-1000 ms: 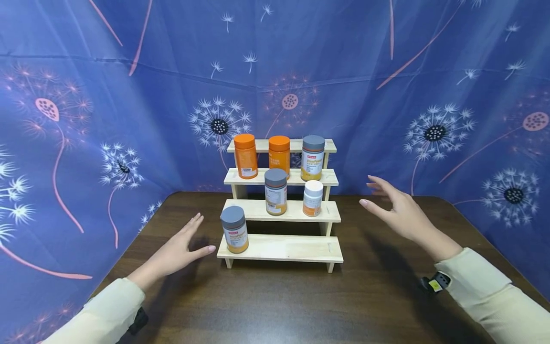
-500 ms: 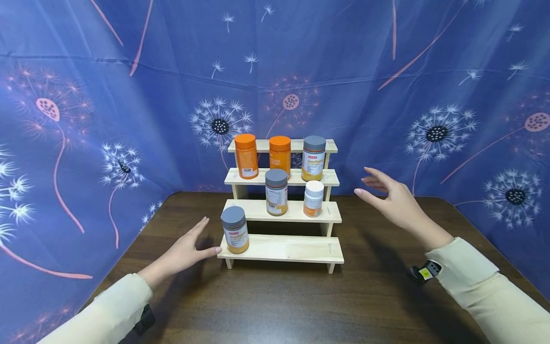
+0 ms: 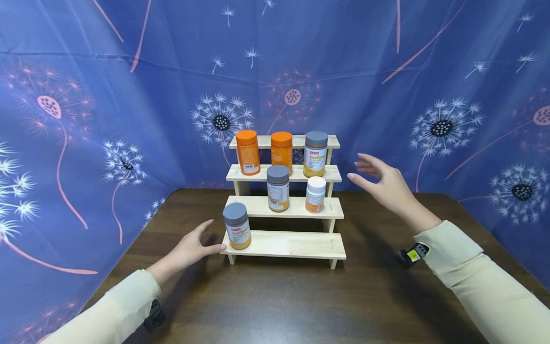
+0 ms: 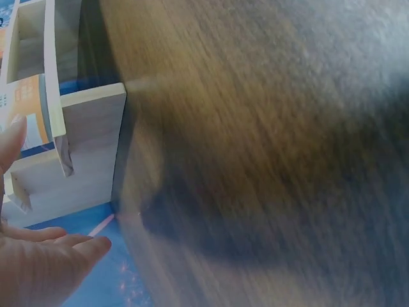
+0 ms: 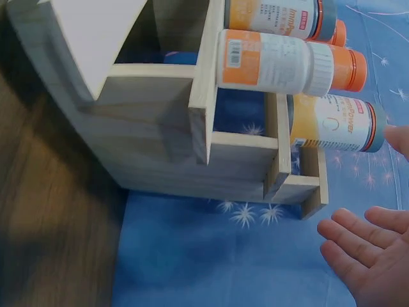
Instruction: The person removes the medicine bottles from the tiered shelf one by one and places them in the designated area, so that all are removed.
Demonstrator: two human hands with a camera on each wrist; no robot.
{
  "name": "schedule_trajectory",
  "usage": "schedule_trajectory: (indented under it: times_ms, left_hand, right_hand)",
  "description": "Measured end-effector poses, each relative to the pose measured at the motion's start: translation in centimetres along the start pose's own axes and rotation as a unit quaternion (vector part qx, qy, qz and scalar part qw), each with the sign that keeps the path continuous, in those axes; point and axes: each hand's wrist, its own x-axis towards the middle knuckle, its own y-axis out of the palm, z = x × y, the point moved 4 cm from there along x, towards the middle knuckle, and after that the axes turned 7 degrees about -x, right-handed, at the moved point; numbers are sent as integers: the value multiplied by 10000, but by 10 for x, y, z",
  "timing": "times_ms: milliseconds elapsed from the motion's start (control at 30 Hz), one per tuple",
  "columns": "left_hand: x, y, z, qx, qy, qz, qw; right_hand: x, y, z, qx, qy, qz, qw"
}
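My left hand point(image 3: 189, 250) is beside the left end of the lowest step, fingers spread, thumb tip right at the grey-lidded supplement jar point(image 3: 237, 226) there. To the right of the rack my right hand point(image 3: 384, 184) hovers with thumb and fingers apart and nothing between them. Nearest to it are a grey-lidded jar point(image 3: 315, 154) on the third step and a small white-capped bottle point(image 3: 315, 195) on the second. Another grey-lidded jar point(image 3: 278, 188) stands on the second step. Two orange jars point(image 3: 248, 153) stand farther back on the third. In the right wrist view, the right palm point(image 5: 383, 256) faces the rack's side.
A stepped wooden rack point(image 3: 292, 244) stands on the dark wooden table point(image 3: 266, 301). Behind it hangs a blue dandelion-print cloth point(image 3: 343, 71). Each wrist carries a black camera point(image 3: 413, 255) under a pale sleeve.
My left hand has moved right, up to the jar on the lowest step. My right hand has moved left and slightly up toward the rack. The jars have stayed in place on their steps.
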Motion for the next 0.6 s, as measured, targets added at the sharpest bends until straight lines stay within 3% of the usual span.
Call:
schedule_trajectory:
  times_ms: [367, 600]
  left_hand:
    - [7, 10, 1, -537, -215, 43, 9983]
    - [5, 14, 6, -911, -362, 156, 9951]
  right_hand:
    - [24, 12, 11, 742, -21, -422, 9964]
    - [38, 28, 22, 983, 426, 184, 9941]
